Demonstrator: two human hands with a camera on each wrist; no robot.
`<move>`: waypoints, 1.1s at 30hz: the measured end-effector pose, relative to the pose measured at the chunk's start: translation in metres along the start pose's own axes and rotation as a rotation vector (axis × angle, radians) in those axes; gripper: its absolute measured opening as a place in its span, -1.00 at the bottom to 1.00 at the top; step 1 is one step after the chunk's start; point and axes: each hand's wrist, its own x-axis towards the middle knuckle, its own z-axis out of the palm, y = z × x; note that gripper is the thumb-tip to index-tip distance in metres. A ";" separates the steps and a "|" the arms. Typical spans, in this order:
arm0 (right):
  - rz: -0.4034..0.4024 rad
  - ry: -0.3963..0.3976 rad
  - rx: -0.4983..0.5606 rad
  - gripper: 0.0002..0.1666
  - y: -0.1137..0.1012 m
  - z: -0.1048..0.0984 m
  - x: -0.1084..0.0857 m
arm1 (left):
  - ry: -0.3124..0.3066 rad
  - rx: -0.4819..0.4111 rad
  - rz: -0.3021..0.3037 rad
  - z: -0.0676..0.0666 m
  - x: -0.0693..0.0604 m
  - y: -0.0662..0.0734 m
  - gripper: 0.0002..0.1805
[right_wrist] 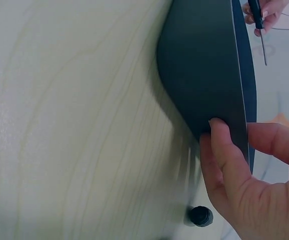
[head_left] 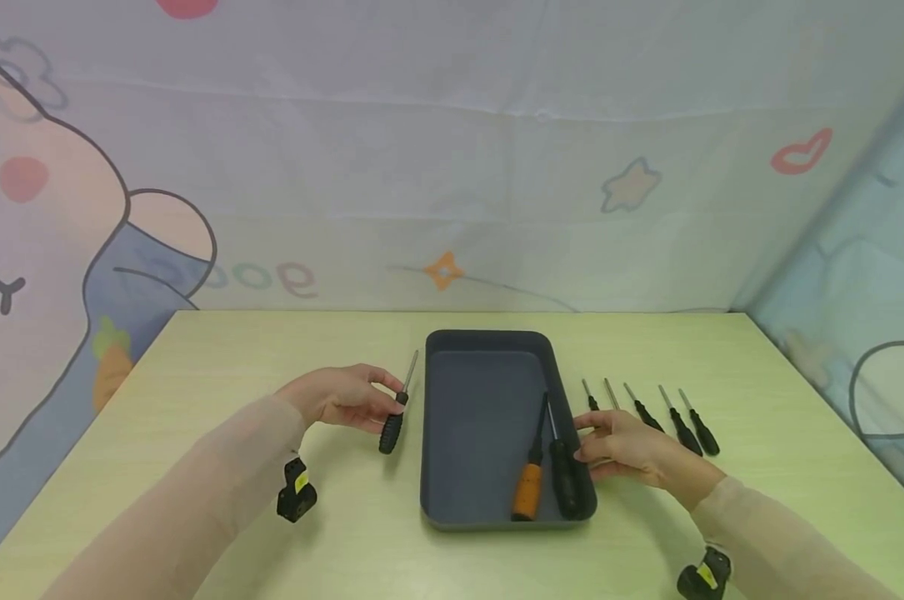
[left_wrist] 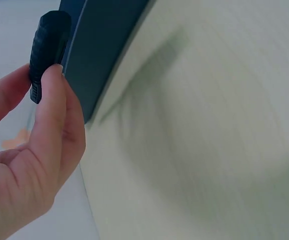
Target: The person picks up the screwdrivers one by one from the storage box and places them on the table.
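Note:
My left hand [head_left: 352, 397] pinches a black-handled screwdriver [head_left: 393, 432] between thumb and fingers, its metal shaft pointing up and away. It hangs just left of the dark grey tray [head_left: 466, 523]. In the left wrist view its ribbed black handle [left_wrist: 49, 40] sticks up from the fingertips. At the tray's right wall, my right hand [head_left: 627, 450] grips the rim, thumb on one side and fingers on the other, as the right wrist view shows. Inside the tray, on the right, lie an orange-handled screwdriver [head_left: 527, 490] and a large black screwdriver [head_left: 563, 483].
Several black screwdrivers lie in a row right of the tray, shafts pointing away, among them the outermost screwdriver [head_left: 705, 433]. My right hand partly hides some of them. A printed curtain [head_left: 496, 167] hangs behind the pale wooden table [head_left: 287, 350].

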 end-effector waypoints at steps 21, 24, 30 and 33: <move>0.007 0.009 -0.004 -0.21 0.003 -0.002 0.000 | 0.130 0.002 -0.007 0.003 0.013 -0.027 -0.65; 0.010 0.011 0.000 -0.21 0.003 -0.003 0.000 | 0.157 0.025 -0.004 0.004 0.014 -0.028 -0.65; 0.011 0.009 0.006 -0.21 0.003 -0.002 0.000 | 0.201 0.057 0.002 0.007 0.015 -0.032 -0.66; 0.009 0.005 0.007 -0.21 0.002 -0.002 0.000 | 0.225 0.070 0.002 0.009 0.016 -0.033 -0.66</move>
